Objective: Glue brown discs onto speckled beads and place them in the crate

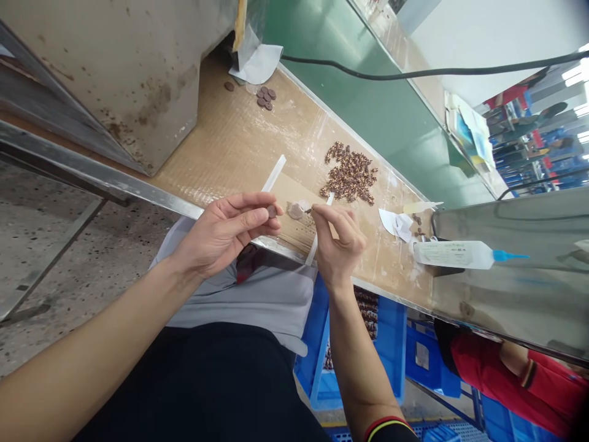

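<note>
At frame centre, the left hand (232, 230) pinches a brown disc (272, 212); the right hand (340, 238) pinches a tiny dark piece (308, 211).

Tabletop (239, 144) is free beyond left hand (237, 230); pile (350, 175) obstructs beyond right hand (339, 238).

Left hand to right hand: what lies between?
In the head view, between left hand and right hand, a small round pale piece lies on the cardboard.
</note>
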`<state>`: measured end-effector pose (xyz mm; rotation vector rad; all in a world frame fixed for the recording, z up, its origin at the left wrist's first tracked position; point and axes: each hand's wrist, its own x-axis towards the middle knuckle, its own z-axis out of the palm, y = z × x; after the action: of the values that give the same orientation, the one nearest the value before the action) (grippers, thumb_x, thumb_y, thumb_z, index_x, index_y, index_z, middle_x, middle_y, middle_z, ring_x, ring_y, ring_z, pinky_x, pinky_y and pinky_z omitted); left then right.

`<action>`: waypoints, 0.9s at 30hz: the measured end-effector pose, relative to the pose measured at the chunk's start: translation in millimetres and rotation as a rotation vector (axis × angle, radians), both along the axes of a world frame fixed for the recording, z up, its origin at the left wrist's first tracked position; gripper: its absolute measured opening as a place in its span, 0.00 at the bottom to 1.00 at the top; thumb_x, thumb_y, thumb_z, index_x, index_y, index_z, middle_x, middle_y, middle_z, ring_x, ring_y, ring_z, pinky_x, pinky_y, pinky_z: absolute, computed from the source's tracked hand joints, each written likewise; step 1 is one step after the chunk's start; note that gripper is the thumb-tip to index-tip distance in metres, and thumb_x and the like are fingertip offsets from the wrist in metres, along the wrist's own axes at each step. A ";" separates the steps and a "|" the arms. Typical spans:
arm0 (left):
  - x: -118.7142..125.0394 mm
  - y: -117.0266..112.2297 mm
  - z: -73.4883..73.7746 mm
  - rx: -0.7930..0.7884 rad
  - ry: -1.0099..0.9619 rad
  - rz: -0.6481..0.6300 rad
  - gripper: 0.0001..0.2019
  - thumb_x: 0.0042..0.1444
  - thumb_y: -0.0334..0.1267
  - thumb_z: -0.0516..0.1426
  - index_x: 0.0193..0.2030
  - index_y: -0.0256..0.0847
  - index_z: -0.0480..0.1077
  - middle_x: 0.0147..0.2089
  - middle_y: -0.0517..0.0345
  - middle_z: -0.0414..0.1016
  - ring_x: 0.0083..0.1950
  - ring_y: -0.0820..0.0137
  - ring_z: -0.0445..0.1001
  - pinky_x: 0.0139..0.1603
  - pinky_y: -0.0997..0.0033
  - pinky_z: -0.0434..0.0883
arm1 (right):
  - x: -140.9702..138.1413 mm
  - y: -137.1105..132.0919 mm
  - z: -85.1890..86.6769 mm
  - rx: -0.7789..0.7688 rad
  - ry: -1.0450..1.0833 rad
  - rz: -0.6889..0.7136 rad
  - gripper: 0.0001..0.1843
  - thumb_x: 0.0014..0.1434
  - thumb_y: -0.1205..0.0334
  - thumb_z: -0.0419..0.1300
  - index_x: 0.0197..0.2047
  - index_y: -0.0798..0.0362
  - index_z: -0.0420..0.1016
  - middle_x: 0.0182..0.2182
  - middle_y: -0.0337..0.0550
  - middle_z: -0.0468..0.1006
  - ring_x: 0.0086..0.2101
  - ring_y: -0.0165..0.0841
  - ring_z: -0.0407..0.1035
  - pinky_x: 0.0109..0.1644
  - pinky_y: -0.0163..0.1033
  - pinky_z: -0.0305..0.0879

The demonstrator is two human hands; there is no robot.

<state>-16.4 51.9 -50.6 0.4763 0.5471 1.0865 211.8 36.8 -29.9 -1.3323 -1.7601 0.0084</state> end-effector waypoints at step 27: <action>20.7 -30.4 22.2 -0.093 -0.103 0.016 0.12 0.51 0.40 0.84 0.39 0.45 0.91 0.37 0.55 0.92 0.33 0.71 0.89 0.39 0.81 0.86 | -47.5 -39.4 39.4 -0.255 0.651 0.194 0.05 0.75 0.63 0.72 0.51 0.44 0.90 0.46 0.41 0.91 0.46 0.39 0.87 0.54 0.48 0.87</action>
<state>4.3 21.5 -28.4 0.3332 0.5085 1.0893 164.3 -2.6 9.5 -1.1479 -1.3395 0.7156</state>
